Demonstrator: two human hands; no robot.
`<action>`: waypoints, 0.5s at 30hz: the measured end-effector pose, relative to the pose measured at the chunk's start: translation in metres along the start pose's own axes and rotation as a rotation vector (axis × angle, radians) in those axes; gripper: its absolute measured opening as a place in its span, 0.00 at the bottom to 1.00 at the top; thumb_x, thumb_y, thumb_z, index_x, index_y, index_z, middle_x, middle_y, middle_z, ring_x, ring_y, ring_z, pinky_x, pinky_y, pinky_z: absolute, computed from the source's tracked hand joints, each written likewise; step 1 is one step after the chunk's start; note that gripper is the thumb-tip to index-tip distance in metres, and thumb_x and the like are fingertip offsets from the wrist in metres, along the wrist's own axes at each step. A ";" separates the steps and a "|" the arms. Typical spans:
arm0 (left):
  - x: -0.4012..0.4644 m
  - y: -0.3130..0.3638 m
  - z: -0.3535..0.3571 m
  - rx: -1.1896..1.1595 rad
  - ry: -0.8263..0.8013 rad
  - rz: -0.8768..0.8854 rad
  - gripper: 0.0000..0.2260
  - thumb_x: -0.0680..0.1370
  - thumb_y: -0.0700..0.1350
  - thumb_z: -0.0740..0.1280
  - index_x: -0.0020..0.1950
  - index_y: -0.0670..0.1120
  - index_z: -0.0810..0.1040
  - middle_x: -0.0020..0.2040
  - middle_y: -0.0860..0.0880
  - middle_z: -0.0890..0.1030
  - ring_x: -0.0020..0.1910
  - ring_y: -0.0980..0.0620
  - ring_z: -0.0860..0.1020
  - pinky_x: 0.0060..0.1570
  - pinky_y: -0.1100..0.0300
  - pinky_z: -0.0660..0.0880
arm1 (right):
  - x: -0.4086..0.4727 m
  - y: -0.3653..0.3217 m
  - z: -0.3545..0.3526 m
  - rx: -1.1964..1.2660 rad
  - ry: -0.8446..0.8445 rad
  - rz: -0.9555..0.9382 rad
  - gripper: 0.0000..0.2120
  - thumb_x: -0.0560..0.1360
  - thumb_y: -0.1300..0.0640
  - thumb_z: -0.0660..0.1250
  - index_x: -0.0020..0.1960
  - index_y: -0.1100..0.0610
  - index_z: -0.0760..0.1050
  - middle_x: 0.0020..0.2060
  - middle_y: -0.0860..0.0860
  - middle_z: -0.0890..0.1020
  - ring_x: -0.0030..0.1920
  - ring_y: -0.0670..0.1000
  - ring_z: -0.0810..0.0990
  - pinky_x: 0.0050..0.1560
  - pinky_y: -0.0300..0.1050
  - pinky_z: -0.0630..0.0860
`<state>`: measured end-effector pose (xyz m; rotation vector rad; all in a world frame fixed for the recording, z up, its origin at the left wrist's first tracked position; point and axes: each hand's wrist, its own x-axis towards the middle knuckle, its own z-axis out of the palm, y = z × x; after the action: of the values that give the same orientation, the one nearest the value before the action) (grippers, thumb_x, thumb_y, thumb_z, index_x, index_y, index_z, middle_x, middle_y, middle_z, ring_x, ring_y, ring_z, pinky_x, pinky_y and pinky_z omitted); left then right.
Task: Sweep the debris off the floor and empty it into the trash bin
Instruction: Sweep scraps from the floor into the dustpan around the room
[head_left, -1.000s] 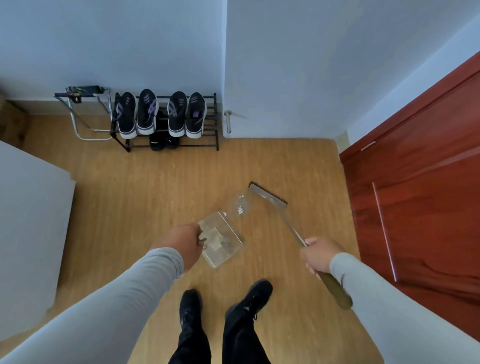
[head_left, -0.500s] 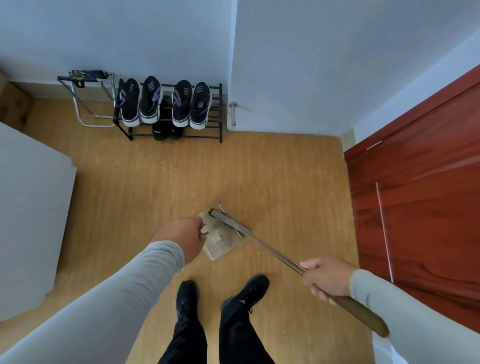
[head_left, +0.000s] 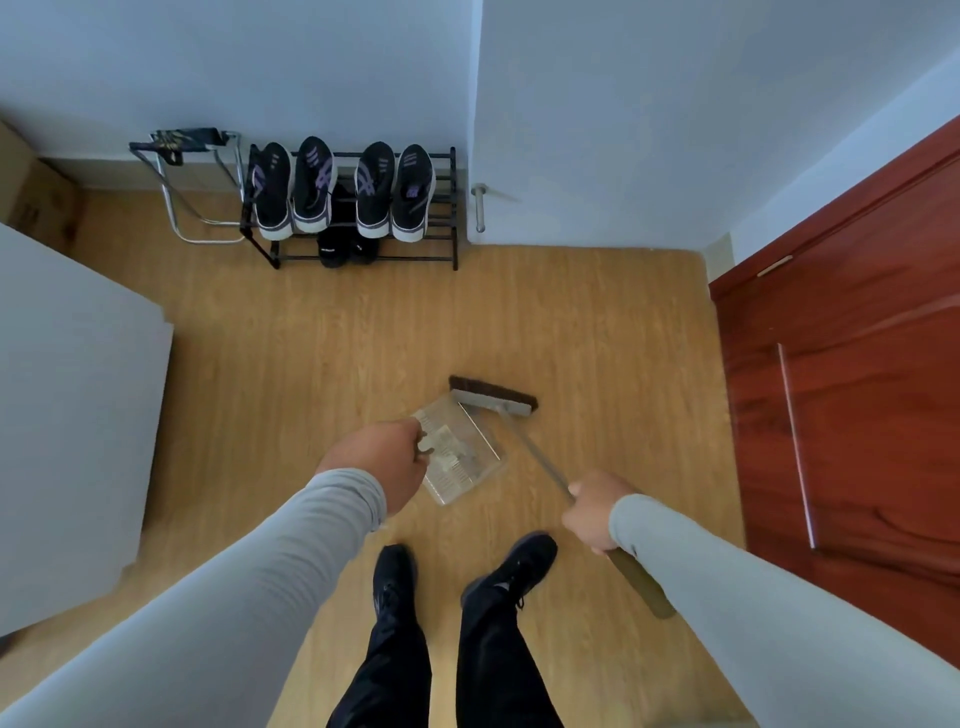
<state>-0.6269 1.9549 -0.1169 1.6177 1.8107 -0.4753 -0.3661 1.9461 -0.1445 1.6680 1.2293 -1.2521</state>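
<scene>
My left hand (head_left: 382, 460) grips the handle of a clear plastic dustpan (head_left: 457, 457) that lies on the wooden floor in front of my feet. Pale debris (head_left: 447, 449) sits inside the pan. My right hand (head_left: 597, 512) grips the metal handle of a broom (head_left: 540, 457). The broom head (head_left: 493, 397), grey with dark bristles, rests on the floor at the pan's far open edge. No trash bin is in view.
A black shoe rack (head_left: 358, 208) with several sneakers stands against the far wall, a folding stool (head_left: 192, 176) to its left. A white cabinet (head_left: 62, 415) is on my left, a red wooden door (head_left: 857, 374) on my right. My black shoes (head_left: 457, 577) stand behind the pan.
The broom head swept into the dustpan half a second ago and has now moved back out to the pan's far edge. The debris seen outside the pan before now lies inside it.
</scene>
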 end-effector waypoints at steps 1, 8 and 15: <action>0.001 0.000 0.000 0.002 0.002 0.002 0.08 0.81 0.52 0.59 0.57 0.53 0.74 0.41 0.55 0.78 0.37 0.54 0.78 0.34 0.59 0.75 | -0.007 0.002 0.005 -0.053 -0.041 -0.015 0.17 0.73 0.65 0.64 0.61 0.60 0.77 0.44 0.55 0.82 0.46 0.57 0.85 0.44 0.44 0.79; -0.010 -0.008 -0.002 -0.020 0.005 0.010 0.09 0.81 0.52 0.60 0.59 0.53 0.74 0.41 0.55 0.78 0.37 0.55 0.77 0.36 0.59 0.76 | -0.059 0.057 -0.008 0.233 -0.109 -0.029 0.31 0.73 0.58 0.64 0.76 0.53 0.66 0.32 0.55 0.80 0.30 0.51 0.76 0.31 0.42 0.76; -0.036 -0.052 0.002 -0.132 0.013 -0.057 0.08 0.81 0.52 0.62 0.58 0.54 0.75 0.43 0.55 0.80 0.39 0.55 0.80 0.44 0.56 0.81 | -0.067 0.081 -0.035 0.439 0.119 -0.001 0.24 0.75 0.62 0.63 0.70 0.52 0.72 0.29 0.55 0.80 0.23 0.49 0.74 0.24 0.40 0.71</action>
<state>-0.6764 1.9181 -0.1020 1.4863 1.8610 -0.3634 -0.2836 1.9358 -0.0706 2.0770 1.0731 -1.5223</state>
